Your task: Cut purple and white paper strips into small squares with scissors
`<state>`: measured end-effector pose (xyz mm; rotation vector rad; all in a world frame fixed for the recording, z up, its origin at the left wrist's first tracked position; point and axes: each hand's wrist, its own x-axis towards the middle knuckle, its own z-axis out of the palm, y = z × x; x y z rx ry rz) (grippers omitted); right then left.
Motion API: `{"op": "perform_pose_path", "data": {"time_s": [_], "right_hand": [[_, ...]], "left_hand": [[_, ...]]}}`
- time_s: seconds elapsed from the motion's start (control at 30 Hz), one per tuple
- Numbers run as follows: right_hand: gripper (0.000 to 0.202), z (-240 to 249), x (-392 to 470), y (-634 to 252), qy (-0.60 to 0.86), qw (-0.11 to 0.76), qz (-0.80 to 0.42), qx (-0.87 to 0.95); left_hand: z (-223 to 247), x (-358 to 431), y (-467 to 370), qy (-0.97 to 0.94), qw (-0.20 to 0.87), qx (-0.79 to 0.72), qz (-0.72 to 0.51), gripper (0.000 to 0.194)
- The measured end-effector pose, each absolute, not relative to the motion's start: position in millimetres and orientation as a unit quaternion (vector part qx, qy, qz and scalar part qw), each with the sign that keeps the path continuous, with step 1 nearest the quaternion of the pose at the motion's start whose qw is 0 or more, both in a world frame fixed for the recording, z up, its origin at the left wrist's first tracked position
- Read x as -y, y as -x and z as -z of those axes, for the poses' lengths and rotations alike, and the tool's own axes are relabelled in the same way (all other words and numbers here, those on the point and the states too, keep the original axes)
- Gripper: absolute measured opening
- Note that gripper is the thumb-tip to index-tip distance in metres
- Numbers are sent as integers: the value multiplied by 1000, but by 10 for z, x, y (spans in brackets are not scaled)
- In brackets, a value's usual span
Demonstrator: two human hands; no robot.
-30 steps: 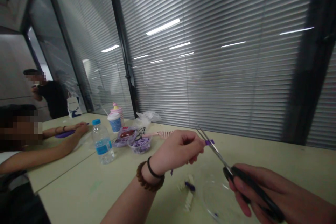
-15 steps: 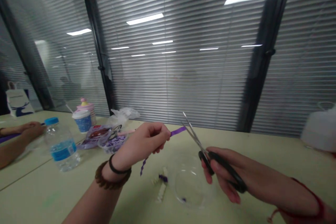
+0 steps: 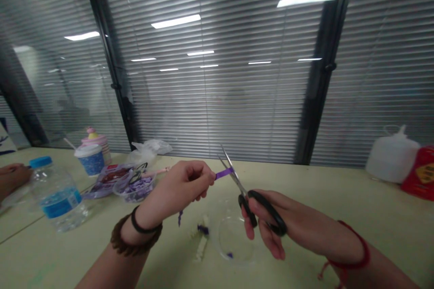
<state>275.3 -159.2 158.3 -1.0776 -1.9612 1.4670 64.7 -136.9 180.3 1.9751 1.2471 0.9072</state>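
My left hand [image 3: 190, 183] pinches a purple strip [image 3: 224, 173], whose free end points right. Dark scissors [image 3: 262, 210] are in my right hand [image 3: 271, 216], fingers through the handles. Their blades are parted, and the strip's end lies between them. A twisted purple piece [image 3: 180, 217] hangs below my left hand. Under my hands a clear round bowl [image 3: 222, 239] holds a small purple bit [image 3: 229, 255]. Left of the bowl, cream folded pieces [image 3: 201, 248] lie with a dark purple piece [image 3: 203, 229] on the table.
At left stand a water bottle [image 3: 59, 198], a blue cup [image 3: 91, 160], a tub of purple pieces [image 3: 135, 189] and a purple packet [image 3: 110, 178]. A co-worker's hand [image 3: 16, 178] is at the left edge. A white squeeze bottle [image 3: 391, 158] and red packet [image 3: 422, 174] stand at right.
The scissors have come closer to my left hand, and the strip's end now lies between the blades. The view has turned right, bringing the red packet into sight.
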Motion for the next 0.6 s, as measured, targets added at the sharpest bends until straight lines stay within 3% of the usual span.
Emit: {"op": "perform_pose_path", "data": {"time_s": [0.6], "right_hand": [[66,-1556,1598,-2742,391,248,-559,687]], "left_hand": [[-1806,1383,-658,-748,309,-475,-346,25]]}}
